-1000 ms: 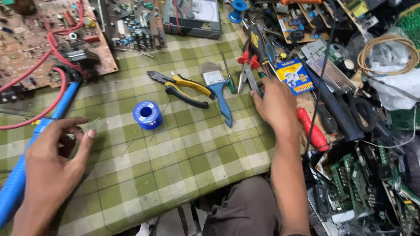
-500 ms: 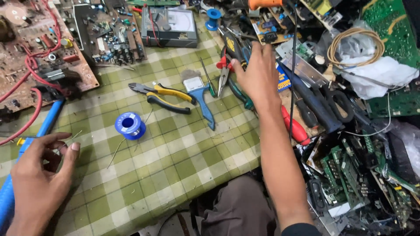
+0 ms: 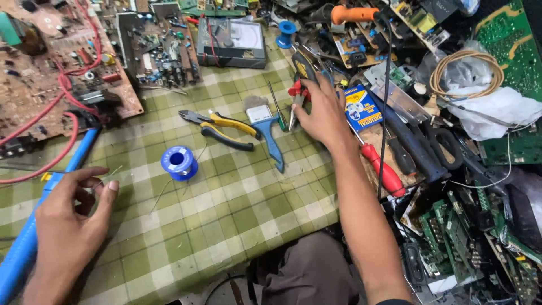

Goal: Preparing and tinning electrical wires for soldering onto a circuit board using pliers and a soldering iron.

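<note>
Head view: right hand [image 3: 320, 113] has shifted farther, now closing on red-handled cutters [image 3: 298, 96]; left hand [image 3: 68, 226] still pinches thin wire [image 3: 107, 174] near blue solder spool [image 3: 179, 162].

The left hand [image 3: 68, 226] rests loosely curled near the solder spool [image 3: 179, 162]; the right hand [image 3: 322, 113], arm outstretched, lies beyond the spool, fingers bent.

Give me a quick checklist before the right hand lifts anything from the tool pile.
1. Right hand on the red-handled cutters: ok, touching them.
2. Firm grip on them: cannot tell.
3. Left hand holds thin solder wire: ok, pinched.
4. Blue soldering iron lies beside left hand: ok.
5. Blue solder spool apart from both hands: ok.
6. Black cable hangs beside the right wrist: not ok, may snag.
</note>
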